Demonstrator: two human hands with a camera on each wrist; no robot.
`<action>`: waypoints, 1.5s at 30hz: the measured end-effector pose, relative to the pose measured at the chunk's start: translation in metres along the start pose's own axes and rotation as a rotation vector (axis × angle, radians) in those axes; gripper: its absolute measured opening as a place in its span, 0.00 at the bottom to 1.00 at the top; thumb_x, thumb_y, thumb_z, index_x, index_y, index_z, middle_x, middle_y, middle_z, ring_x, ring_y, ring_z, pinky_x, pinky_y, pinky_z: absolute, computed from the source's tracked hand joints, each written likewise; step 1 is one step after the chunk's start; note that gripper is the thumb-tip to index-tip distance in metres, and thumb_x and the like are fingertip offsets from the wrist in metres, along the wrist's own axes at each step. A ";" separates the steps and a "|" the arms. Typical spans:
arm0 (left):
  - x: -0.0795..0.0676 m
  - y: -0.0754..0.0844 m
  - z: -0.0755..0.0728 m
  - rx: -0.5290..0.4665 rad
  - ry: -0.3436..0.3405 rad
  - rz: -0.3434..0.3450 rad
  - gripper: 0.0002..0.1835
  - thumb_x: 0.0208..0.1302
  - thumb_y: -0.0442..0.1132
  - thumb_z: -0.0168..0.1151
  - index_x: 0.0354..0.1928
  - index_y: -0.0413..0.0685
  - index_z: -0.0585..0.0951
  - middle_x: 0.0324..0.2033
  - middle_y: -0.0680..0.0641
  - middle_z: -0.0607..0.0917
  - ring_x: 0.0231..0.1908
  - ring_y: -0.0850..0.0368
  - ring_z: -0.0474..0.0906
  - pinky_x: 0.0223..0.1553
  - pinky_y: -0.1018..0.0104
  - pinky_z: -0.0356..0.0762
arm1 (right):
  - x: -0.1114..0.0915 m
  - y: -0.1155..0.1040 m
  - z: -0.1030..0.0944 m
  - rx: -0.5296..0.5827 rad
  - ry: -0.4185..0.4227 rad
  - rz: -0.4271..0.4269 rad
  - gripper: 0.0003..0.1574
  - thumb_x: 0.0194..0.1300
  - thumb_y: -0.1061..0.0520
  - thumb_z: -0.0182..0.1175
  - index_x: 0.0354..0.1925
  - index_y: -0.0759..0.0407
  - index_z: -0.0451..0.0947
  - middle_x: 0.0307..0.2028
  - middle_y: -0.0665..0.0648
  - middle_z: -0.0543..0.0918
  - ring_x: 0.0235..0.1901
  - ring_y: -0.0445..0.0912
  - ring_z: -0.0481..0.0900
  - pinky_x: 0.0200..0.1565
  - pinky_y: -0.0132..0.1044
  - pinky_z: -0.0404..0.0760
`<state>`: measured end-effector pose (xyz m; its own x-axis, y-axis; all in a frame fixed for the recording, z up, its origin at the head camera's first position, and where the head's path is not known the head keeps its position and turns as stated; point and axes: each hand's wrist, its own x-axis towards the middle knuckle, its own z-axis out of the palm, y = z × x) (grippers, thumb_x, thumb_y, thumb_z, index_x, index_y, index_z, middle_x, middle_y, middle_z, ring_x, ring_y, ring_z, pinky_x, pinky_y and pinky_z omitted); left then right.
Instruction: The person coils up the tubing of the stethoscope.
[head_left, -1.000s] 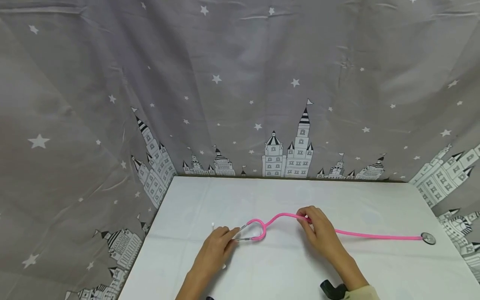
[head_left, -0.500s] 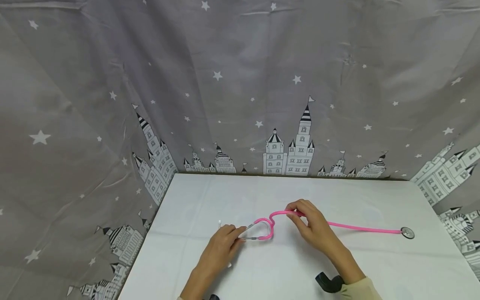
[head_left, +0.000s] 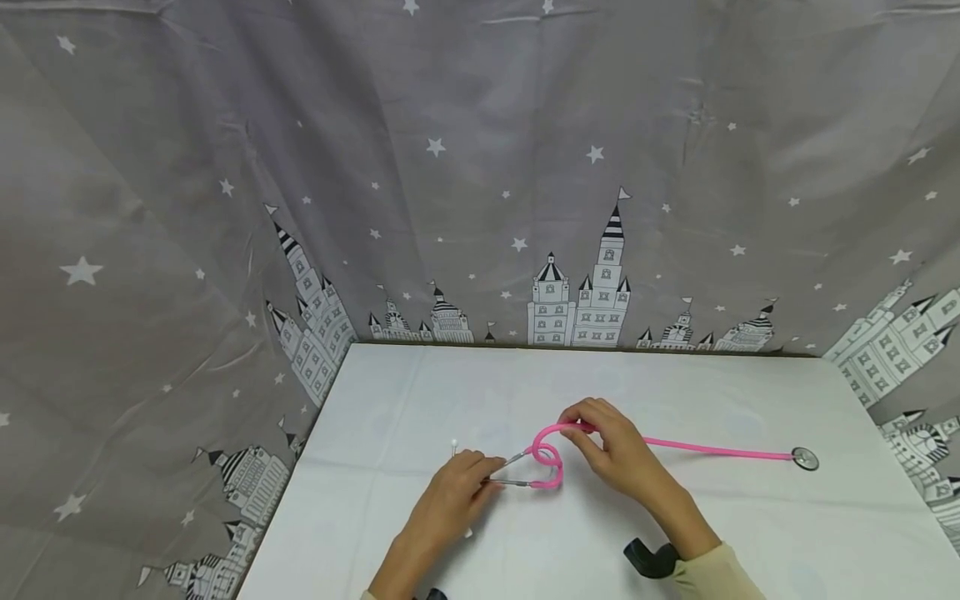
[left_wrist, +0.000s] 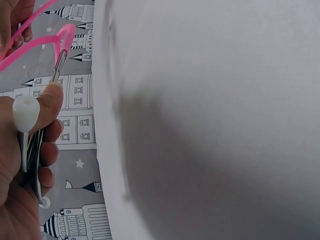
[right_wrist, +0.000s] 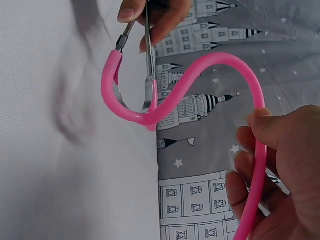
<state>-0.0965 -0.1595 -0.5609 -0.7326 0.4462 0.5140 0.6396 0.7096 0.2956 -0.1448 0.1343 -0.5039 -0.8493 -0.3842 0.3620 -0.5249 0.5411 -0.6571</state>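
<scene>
Over the flat white bench (head_left: 750,396), the left hand (head_left: 452,493) curls its fingers (left_wrist: 49,154) round a stethoscope's (head_left: 557,473) slim, shiny metal ear tubes (right_wrist: 148,50); the right hand (head_left: 611,448) pinches its smooth, looping pink tubing (head_left: 716,451), tipped by a round chestpiece (head_left: 806,459).

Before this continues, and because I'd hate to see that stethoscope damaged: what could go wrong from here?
The pink tubing curves tightly between the left hand and right hand; it might kink if they close in.
The left hand grips the metal ear tubes, so a hard squeeze could bend them.
Neither hand holds the chest piece, so it may swing or knock the table.
</scene>
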 end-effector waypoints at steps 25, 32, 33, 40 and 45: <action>0.005 0.029 0.016 -0.226 -0.095 0.105 0.16 0.63 0.42 0.79 0.51 0.49 0.89 0.35 0.55 0.88 0.35 0.69 0.75 0.41 0.86 0.70 | -0.008 0.005 0.016 0.020 -0.287 0.031 0.02 0.74 0.52 0.69 0.43 0.43 0.84 0.40 0.39 0.86 0.42 0.33 0.80 0.46 0.32 0.83; 0.007 0.035 0.013 -0.236 -0.087 0.087 0.18 0.60 0.43 0.80 0.50 0.50 0.86 0.37 0.55 0.90 0.35 0.69 0.78 0.40 0.86 0.73 | -0.011 0.008 0.015 0.018 -0.328 0.030 0.02 0.75 0.51 0.69 0.41 0.45 0.85 0.37 0.40 0.84 0.38 0.30 0.80 0.42 0.31 0.81; 0.007 0.035 0.012 -0.231 -0.094 0.079 0.19 0.60 0.44 0.80 0.51 0.50 0.85 0.36 0.56 0.89 0.35 0.69 0.78 0.40 0.85 0.72 | -0.011 0.009 0.015 0.012 -0.329 0.027 0.02 0.75 0.51 0.69 0.41 0.44 0.85 0.37 0.40 0.84 0.37 0.30 0.79 0.42 0.31 0.81; 0.008 0.038 0.011 -0.232 -0.113 0.109 0.27 0.63 0.44 0.79 0.64 0.60 0.84 0.33 0.59 0.84 0.35 0.68 0.75 0.41 0.87 0.69 | -0.013 0.010 0.011 -0.011 -0.351 0.024 0.05 0.73 0.54 0.70 0.41 0.42 0.85 0.36 0.40 0.83 0.37 0.31 0.76 0.43 0.31 0.81; 0.010 0.041 0.011 -0.254 -0.125 0.134 0.21 0.64 0.43 0.78 0.59 0.58 0.88 0.34 0.59 0.84 0.35 0.65 0.77 0.42 0.88 0.68 | -0.014 0.015 0.006 -0.010 -0.373 0.067 0.03 0.73 0.51 0.70 0.43 0.41 0.85 0.39 0.39 0.85 0.39 0.32 0.77 0.44 0.32 0.81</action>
<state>-0.0799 -0.1200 -0.5530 -0.6510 0.6012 0.4634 0.7584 0.4883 0.4319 -0.1405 0.1430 -0.5224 -0.8037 -0.5928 0.0514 -0.4709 0.5808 -0.6641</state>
